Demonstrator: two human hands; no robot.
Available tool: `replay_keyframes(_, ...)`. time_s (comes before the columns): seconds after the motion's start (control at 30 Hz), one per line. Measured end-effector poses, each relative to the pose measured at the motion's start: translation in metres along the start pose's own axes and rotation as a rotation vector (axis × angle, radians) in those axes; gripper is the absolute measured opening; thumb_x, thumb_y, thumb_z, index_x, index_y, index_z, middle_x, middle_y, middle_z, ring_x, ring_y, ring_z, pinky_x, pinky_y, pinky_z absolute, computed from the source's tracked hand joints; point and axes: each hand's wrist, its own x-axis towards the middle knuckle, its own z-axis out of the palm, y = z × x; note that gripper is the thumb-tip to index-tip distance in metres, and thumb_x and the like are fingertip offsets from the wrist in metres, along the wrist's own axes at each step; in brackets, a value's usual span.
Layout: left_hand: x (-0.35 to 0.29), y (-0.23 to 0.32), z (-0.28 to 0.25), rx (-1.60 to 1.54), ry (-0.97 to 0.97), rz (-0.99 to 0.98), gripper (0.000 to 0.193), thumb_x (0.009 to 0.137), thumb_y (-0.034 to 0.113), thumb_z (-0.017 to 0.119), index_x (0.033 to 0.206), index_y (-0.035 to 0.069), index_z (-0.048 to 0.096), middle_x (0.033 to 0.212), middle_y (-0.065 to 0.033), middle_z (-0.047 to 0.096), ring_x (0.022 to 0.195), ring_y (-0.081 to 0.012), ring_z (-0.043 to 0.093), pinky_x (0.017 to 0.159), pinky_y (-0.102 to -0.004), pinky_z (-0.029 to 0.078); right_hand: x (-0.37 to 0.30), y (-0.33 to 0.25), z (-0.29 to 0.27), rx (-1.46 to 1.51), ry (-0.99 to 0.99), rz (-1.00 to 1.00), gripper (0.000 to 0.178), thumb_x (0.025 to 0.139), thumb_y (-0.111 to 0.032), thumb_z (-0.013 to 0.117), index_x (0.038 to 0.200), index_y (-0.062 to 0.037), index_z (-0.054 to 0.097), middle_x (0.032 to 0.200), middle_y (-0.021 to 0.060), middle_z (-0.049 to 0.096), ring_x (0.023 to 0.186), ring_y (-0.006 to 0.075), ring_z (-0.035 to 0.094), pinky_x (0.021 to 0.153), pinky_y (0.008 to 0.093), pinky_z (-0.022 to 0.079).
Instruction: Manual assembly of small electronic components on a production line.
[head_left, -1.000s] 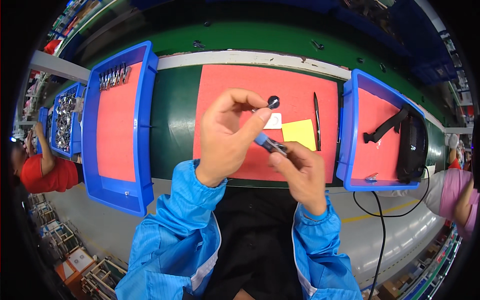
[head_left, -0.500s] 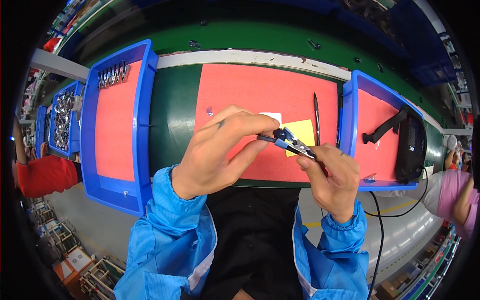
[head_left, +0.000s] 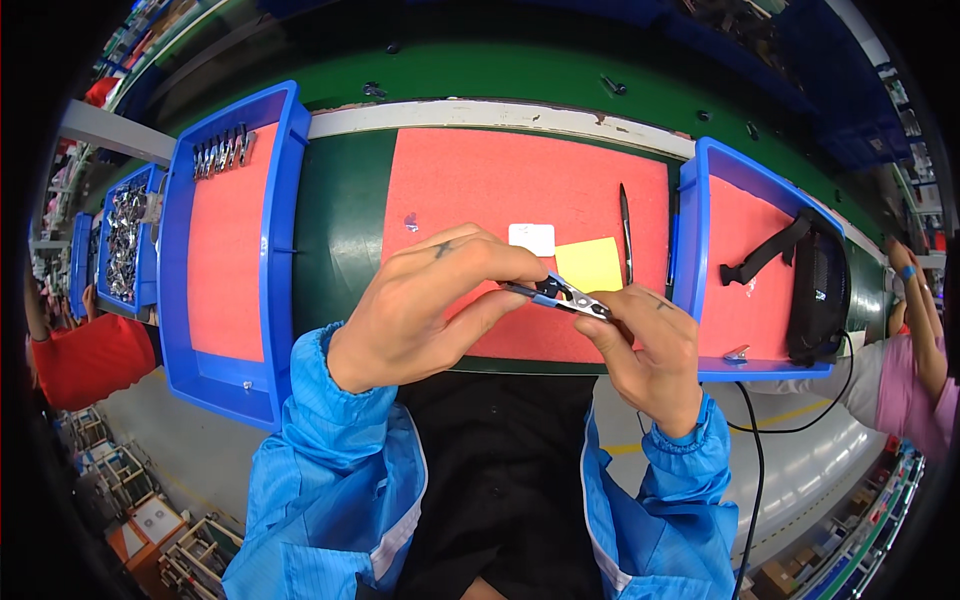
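Observation:
A metal spring clamp (head_left: 570,296) with dark handle ends is held between my two hands above the red mat (head_left: 470,165). My left hand (head_left: 420,300) pinches its handle end between thumb and fingers. At the other end, my right hand (head_left: 650,345) grips the clamp's tip with thumb and forefinger. Just beyond the clamp lie a white card (head_left: 532,239) and a yellow paper square (head_left: 588,266). To their right a black pen (head_left: 626,235) rests on the mat.
On the left stands a blue tray (head_left: 277,215) with a row of clamps (head_left: 222,152); farther left is a bin of metal parts (head_left: 124,245). A blue tray on the right (head_left: 690,240) holds a black strapped pouch (head_left: 820,290). People work on both sides.
The clamp has turned slightly and moved a little left with both hands. The white card and yellow paper now show more fully behind it.

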Motion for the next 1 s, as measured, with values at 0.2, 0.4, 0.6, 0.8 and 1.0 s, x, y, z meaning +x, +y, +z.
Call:
replay_keyframes(0.2, -0.006, -0.006, 0.01, -0.286, 0.056, -0.125, 0.03, 0.08, -0.01, 0.078, 0.108, -0.005, 0.067, 0.098, -0.0161, 0.074, 0.092, -0.0255, 0.071, 0.084, -0.0363, 0.057, -0.006, -0.001, 0.0, -0.006, -0.013, 0.009, 0.02, 0.085, -0.004, 0.077, 0.1, 0.0048, 0.066, 0.078, 0.0149, 0.063, 0.063, 0.0297, 0.059, 0.056, 0.0366, 0.045)
replay_keyframes(0.4, -0.006, -0.016, 0.014, -0.426, 0.091, -0.175, 0.023, 0.084, -0.008, 0.076, 0.106, -0.006, 0.069, 0.1, -0.0179, 0.074, 0.099, -0.0283, 0.072, 0.09, -0.0387, 0.058, -0.014, 0.004, 0.001, -0.118, 0.017, -0.105, 0.019, 0.085, -0.003, 0.076, 0.098, 0.0051, 0.064, 0.076, 0.0157, 0.062, 0.064, 0.033, 0.061, 0.056, 0.0401, 0.047)
replay_keyframes(0.6, -0.008, -0.015, 0.014, -0.242, 0.07, -0.119, 0.021, 0.084, -0.007, 0.075, 0.104, -0.005, 0.071, 0.103, -0.0205, 0.075, 0.101, -0.0316, 0.074, 0.089, -0.039, 0.061, -0.015, 0.002, 0.006, -0.171, 0.024, -0.112, 0.019, 0.084, -0.001, 0.077, 0.097, 0.0052, 0.064, 0.074, 0.0158, 0.061, 0.062, 0.0329, 0.06, 0.054, 0.0402, 0.047)
replay_keyframes(0.8, -0.008, -0.011, 0.01, -0.139, 0.024, -0.104, 0.02, 0.087, -0.002, 0.074, 0.107, -0.003, 0.072, 0.109, -0.0181, 0.076, 0.101, -0.0295, 0.074, 0.087, -0.037, 0.06, -0.014, 0.0, 0.008, -0.212, 0.046, -0.128, 0.019, 0.083, 0.001, 0.077, 0.096, 0.0049, 0.064, 0.072, 0.0151, 0.06, 0.061, 0.0321, 0.059, 0.052, 0.0395, 0.046)
replay_keyframes(1.0, -0.007, -0.01, 0.009, -0.136, 0.0, -0.131, 0.019, 0.088, -0.002, 0.074, 0.107, -0.002, 0.073, 0.108, -0.0176, 0.076, 0.098, -0.0284, 0.075, 0.086, -0.0363, 0.061, -0.014, 0.001, 0.008, -0.208, 0.031, -0.117, 0.02, 0.082, 0.001, 0.078, 0.096, 0.0046, 0.064, 0.072, 0.0148, 0.06, 0.063, 0.0315, 0.06, 0.053, 0.0394, 0.046)
